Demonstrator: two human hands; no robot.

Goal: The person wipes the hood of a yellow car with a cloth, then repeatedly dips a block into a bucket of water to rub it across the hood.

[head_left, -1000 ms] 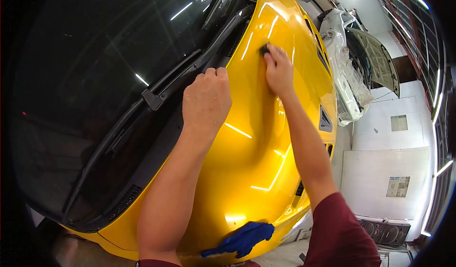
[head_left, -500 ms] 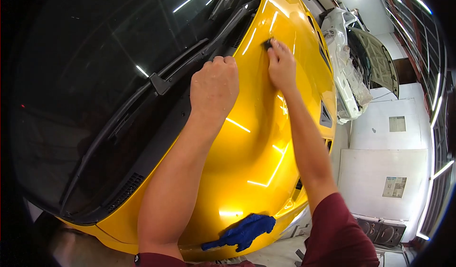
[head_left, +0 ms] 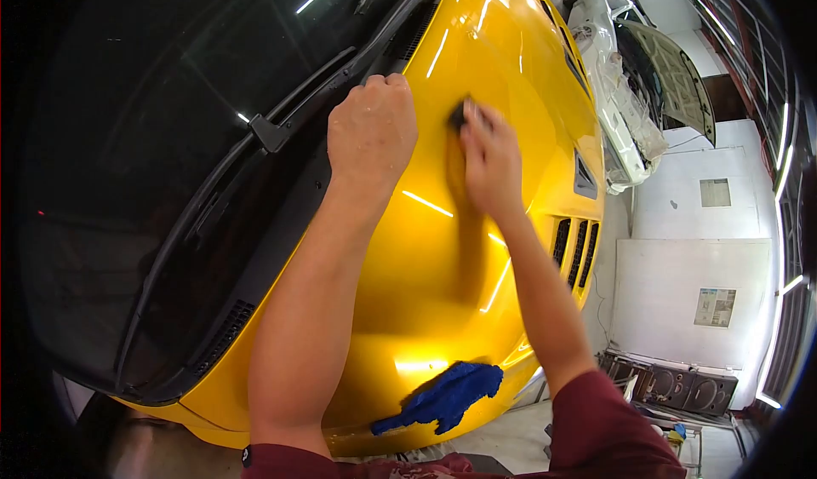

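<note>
A glossy yellow car hood (head_left: 400, 300) fills the middle of the head view. My right hand (head_left: 494, 155) pinches a small black block (head_left: 459, 115) against the hood's surface, slightly blurred. To its left, my left hand (head_left: 373, 130) is curled into a fist at the hood's edge near the windshield; whether anything is inside it is hidden. A crumpled blue cloth (head_left: 447, 398) lies on the hood's near end, touched by neither hand.
The dark windshield (head_left: 170, 79) with a black wiper (head_left: 271, 132) is at the left. Black vents (head_left: 580, 245) cut the hood's right side. Beyond stands a white car body (head_left: 619, 96) with a raised panel. Speakers (head_left: 689, 390) sit at the lower right.
My right hand has moved with the black block down and left along the hood. My left hand has shifted slightly up and left, still closed. The camera view has shifted a little.
</note>
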